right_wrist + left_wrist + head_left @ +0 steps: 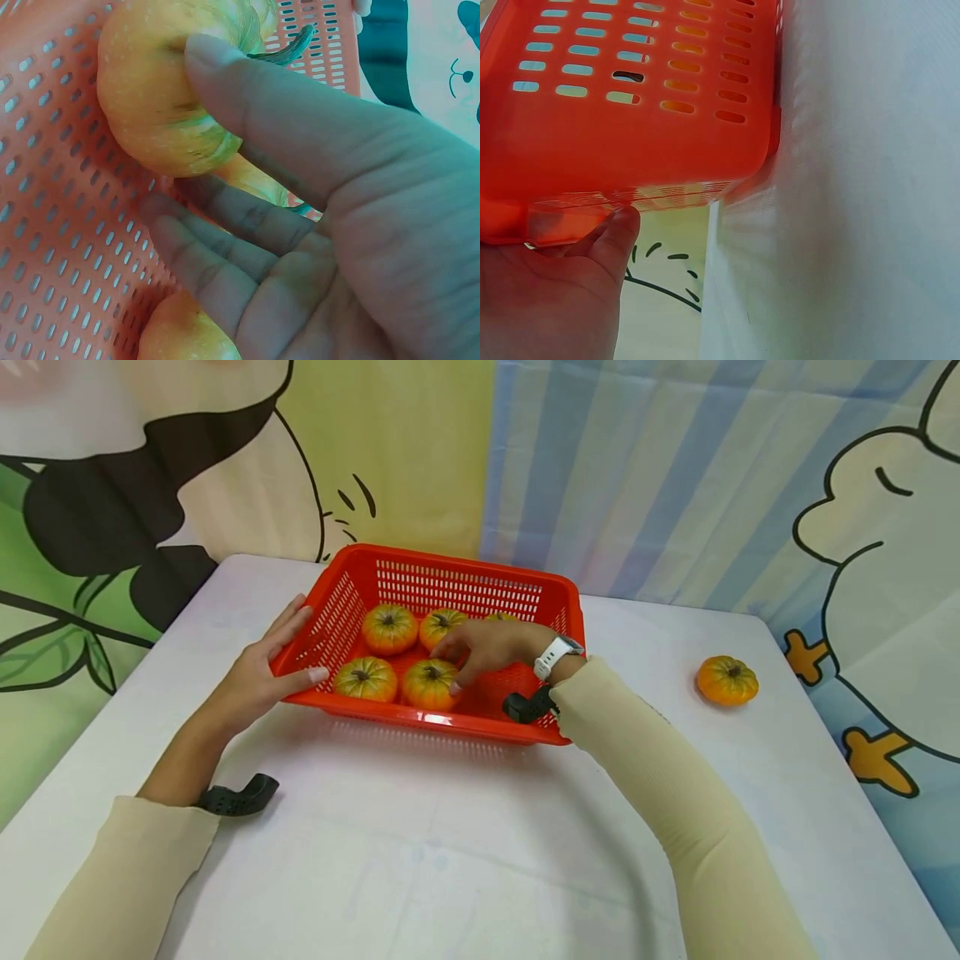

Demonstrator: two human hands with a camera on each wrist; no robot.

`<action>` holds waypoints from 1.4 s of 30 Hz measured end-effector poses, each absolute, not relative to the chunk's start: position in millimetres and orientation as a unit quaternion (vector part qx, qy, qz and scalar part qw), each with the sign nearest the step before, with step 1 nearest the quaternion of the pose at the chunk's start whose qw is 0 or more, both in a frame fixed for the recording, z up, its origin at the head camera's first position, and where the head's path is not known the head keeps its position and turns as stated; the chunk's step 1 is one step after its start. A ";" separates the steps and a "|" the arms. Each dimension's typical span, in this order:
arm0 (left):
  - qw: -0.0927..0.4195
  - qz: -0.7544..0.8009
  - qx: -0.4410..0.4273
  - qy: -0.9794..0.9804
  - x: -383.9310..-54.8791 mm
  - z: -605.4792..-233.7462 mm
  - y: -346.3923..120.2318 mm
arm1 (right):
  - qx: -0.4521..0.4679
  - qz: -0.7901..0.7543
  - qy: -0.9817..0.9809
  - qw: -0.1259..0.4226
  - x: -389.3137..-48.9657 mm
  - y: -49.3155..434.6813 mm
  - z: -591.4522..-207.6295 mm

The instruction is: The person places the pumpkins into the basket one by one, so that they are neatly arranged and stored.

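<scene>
A red plastic basket [465, 717] holds several small orange-and-green pumpkins. My left hand [262, 672] rests on its left end, thumb over the near corner and fingers straight along the outer side. The left wrist view shows that hand [551, 300] against the basket wall [630, 150]. Inside the basket, my right hand [491, 643] holds the right side of the near-middle pumpkin [427, 685]. In the right wrist view, the thumb touches this pumpkin [150, 97] near its stem, and curled fingers [217, 202] lie at its lower edge. The hand partly hides the back-right pumpkin [501, 617].
Another pumpkin [727, 681] sits on the white table [420, 843], right of the basket. Inside are also a near-left pumpkin [365, 679], a back-left pumpkin [389, 629] and a back-middle pumpkin [441, 625]. A cartoon-printed curtain [637, 477] hangs behind the table.
</scene>
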State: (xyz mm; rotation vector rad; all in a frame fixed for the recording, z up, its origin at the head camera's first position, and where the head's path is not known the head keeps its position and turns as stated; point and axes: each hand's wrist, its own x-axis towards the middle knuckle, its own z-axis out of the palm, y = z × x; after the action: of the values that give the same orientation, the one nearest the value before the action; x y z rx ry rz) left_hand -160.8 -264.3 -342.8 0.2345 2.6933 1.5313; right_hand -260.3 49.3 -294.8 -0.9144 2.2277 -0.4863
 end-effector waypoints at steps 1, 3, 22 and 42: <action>0.017 0.493 0.075 0.867 -160.8 -343.0 -264.1 | -0.351 -0.181 0.857 0.331 -260.5 49.7 -294.8; 0.018 0.492 0.074 0.868 -160.6 -343.2 -263.9 | -0.354 -0.178 0.859 0.326 -261.1 50.0 -295.5; 0.014 0.494 0.088 0.865 -159.2 -344.2 -264.7 | -0.374 -0.254 0.835 0.315 -266.7 53.6 -294.4; 0.017 0.497 0.076 0.864 -159.2 -342.6 -263.6 | -0.384 -0.312 0.824 0.276 -253.2 78.1 -272.9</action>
State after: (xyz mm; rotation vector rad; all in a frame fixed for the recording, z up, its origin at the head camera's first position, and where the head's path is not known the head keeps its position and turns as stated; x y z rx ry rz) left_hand -159.2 -263.6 -342.6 0.2350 2.6872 1.5449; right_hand -253.2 78.1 -272.9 -1.0313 2.2143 -0.8381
